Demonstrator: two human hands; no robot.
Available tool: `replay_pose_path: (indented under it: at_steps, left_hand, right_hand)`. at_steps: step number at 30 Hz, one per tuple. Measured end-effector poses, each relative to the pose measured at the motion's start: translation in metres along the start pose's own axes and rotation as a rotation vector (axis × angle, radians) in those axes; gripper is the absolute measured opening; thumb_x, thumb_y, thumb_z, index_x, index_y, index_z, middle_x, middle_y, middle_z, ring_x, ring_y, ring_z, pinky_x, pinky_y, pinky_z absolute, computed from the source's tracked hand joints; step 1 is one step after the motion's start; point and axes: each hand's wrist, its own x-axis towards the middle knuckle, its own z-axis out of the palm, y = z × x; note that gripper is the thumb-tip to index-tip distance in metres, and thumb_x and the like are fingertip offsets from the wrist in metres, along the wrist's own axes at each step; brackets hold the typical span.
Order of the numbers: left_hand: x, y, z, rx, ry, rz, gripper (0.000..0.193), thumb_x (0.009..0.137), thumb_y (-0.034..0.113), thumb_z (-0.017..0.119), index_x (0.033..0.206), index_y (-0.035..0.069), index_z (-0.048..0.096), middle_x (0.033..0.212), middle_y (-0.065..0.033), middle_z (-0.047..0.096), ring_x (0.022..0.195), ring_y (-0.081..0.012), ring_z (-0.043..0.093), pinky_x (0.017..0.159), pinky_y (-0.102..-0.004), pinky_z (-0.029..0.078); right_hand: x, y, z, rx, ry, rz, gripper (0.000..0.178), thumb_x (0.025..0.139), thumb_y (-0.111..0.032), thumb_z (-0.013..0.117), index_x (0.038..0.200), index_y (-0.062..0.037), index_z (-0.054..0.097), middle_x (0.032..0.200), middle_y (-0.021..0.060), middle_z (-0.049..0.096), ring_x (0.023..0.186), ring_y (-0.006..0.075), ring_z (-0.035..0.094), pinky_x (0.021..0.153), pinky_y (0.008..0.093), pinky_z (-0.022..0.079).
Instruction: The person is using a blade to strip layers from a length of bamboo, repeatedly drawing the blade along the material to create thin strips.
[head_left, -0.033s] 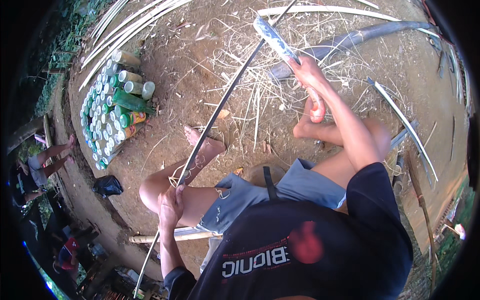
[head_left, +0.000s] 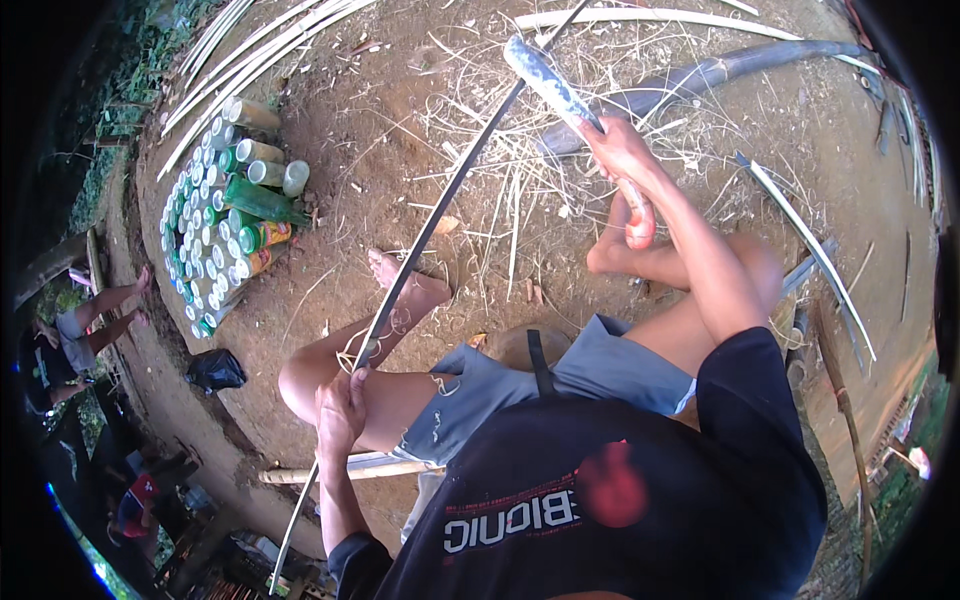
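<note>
My left hand (head_left: 341,408) is closed round a long, thin dark bamboo strip (head_left: 438,210), near my left knee. The strip slants up and away to the right, and its lower end passes beneath my left forearm. Curled pale shavings cling to it just above my fingers. In my right hand (head_left: 622,150) is a machete (head_left: 550,82) with a wide whitish blade and a curved reddish handle end. Its blade tip lies over or against the strip's far part; whether they touch I cannot tell.
Pale shavings (head_left: 515,190) litter the ground ahead, beside a thick dark bamboo pole (head_left: 680,92). Many glass jars and bottles (head_left: 215,225) stand at left, near a black plastic bag (head_left: 215,370). Split strips (head_left: 270,60) lie at the far left. Another person (head_left: 75,340) sits at left.
My right hand and the machete have shifted very slightly toward me. My left hand keeps its grip on the strip.
</note>
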Motion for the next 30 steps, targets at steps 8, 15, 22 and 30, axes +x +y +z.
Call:
replay_pose_path:
  at_steps: [8,15,22,30]
  left_hand:
    - [0.009,-0.005,-0.001,-0.071,0.006,0.105,0.032,0.103,0.023,0.048,0.086,0.000,0.062,0.057,-0.0159,0.053,0.052,-0.0352,0.053,0.055,-0.0471,0.040]
    - [0.011,-0.003,-0.005,-0.102,-0.048,0.082,0.031,0.103,0.022,0.049,0.085,0.001,0.063,0.058,-0.0164,0.056,0.054,-0.0362,0.055,0.056,-0.0476,0.041]
    - [-0.002,-0.015,-0.001,-0.120,-0.065,-0.031,0.033,0.102,0.024,0.050,0.082,0.001,0.063,0.059,-0.0179,0.056,0.055,-0.0389,0.055,0.056,-0.0480,0.041]
    - [0.004,-0.013,0.006,-0.073,0.043,0.077,0.034,0.101,0.027,0.052,0.082,0.000,0.063,0.063,-0.0206,0.058,0.058,-0.0422,0.055,0.057,-0.0491,0.041]
  right_hand:
    - [-0.042,0.006,0.005,0.024,-0.008,-0.002,0.045,0.102,-0.038,0.049,0.112,0.0046,0.060,0.061,0.0037,0.057,0.045,0.0089,0.052,0.036,0.0251,0.041]
    - [-0.026,0.023,0.015,-0.112,-0.004,-0.043,0.044,0.103,-0.040,0.046,0.107,0.0005,0.062,0.059,0.0036,0.058,0.044,0.0103,0.053,0.039,0.0295,0.043]
    - [-0.063,0.027,0.019,0.051,-0.123,0.084,0.041,0.103,-0.038,0.045,0.100,0.0012,0.058,0.059,0.0015,0.055,0.045,0.0104,0.053,0.040,0.0277,0.045]
    - [-0.093,0.010,0.039,-0.077,-0.261,0.106,0.044,0.102,-0.043,0.046,0.096,-0.0010,0.058,0.059,0.0021,0.057,0.045,0.0117,0.055,0.041,0.0286,0.046]
